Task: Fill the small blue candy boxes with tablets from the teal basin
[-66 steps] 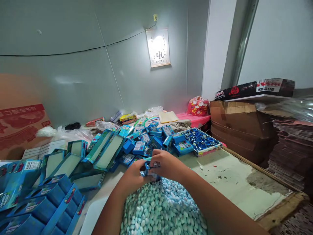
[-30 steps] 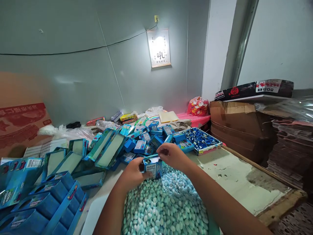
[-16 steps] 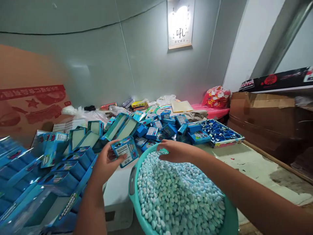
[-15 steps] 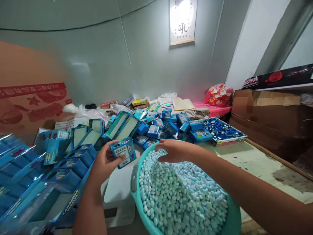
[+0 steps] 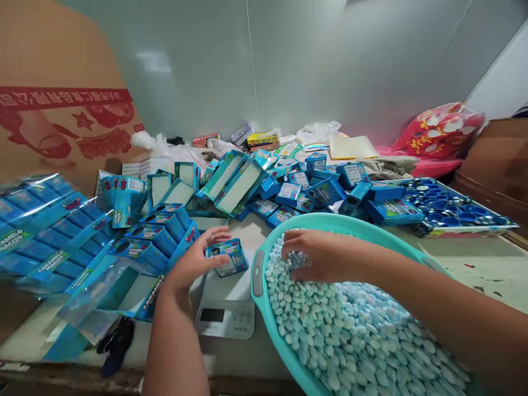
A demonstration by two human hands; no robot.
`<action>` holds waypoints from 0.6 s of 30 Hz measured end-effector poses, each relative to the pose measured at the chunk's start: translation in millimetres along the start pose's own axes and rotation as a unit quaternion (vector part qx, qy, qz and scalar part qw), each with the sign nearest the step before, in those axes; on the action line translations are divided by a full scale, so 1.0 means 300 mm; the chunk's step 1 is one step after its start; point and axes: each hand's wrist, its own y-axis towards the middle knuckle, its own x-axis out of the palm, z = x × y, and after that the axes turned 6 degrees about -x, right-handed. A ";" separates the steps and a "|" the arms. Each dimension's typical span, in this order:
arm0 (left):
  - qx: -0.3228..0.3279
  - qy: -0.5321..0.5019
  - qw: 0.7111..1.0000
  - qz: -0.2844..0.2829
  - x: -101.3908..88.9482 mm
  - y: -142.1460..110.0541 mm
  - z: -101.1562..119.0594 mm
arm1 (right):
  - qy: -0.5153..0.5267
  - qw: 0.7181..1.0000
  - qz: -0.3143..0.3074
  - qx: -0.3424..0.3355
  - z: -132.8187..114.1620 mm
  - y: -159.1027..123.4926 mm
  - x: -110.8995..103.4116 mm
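Observation:
A small blue candy box [image 5: 229,263] sits tilted on the white kitchen scale [image 5: 225,318]. My left hand [image 5: 193,264] is at the box's left side, thumb across its front and the other fingers spread behind. My right hand [image 5: 315,254] reaches into the turquoise basin [image 5: 259,275], its fingers curled around a small clear, shiny thing [image 5: 297,260] partly hidden by them. Pale blue and white candies [image 5: 350,330] fill the basin, which stands right of the scale.
Blue display boxes [image 5: 140,247] crowd the left, some holding small boxes. Loose blue boxes [image 5: 325,192] are heaped behind the basin. A tray of round blue pieces [image 5: 447,209] lies at right. A large brown carton [image 5: 61,110] rises at back left.
My left hand has lowered the candy box onto the scale and its fingers have spread. My right hand has dipped deeper into the candies. The view has turned downward and left.

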 end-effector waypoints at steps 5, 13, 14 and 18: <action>0.206 -0.157 0.964 0.052 0.028 -0.005 0.006 | 0.023 0.999 -0.037 -0.023 -0.007 -0.003 -0.017; 0.262 -0.223 0.921 0.184 0.047 0.002 0.016 | 0.000 1.000 0.000 -0.030 0.024 -0.016 -0.030; 0.261 -0.217 0.921 0.189 0.050 0.004 0.015 | -0.009 1.000 0.003 -0.028 0.030 -0.017 -0.031; 0.246 -0.189 0.928 0.207 0.056 0.010 0.014 | -0.030 0.999 -0.003 -0.010 0.046 -0.020 -0.037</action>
